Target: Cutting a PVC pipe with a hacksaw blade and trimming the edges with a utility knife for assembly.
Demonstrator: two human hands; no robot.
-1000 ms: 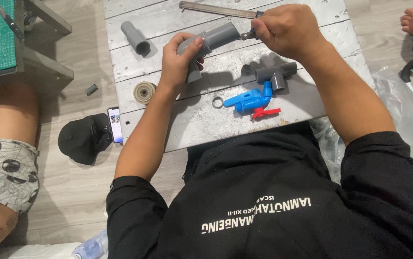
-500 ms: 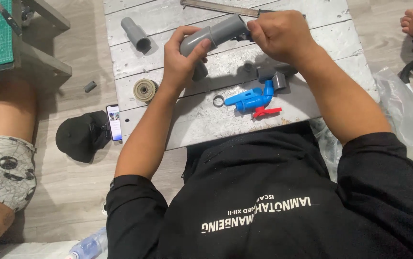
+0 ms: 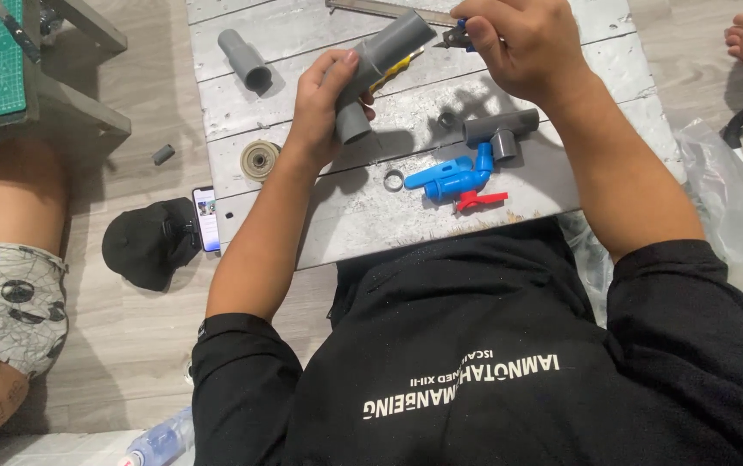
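The grey PVC pipe fitting (image 3: 377,69) was held tilted above the whitewashed wooden board (image 3: 345,224), so a slip of the grip could have dropped it onto the blue ball valve (image 3: 456,178) lying just below. The tool tip (image 3: 456,34) worked close to bare fingers, and a jab looked possible. The left hand (image 3: 324,108) was curled firmly around the fitting's lower end. The right hand (image 3: 522,43) was clenched on a small tool at the fitting's upper mouth; its kind could not be told. A grey tee fitting (image 3: 501,129) lay beside the valve.
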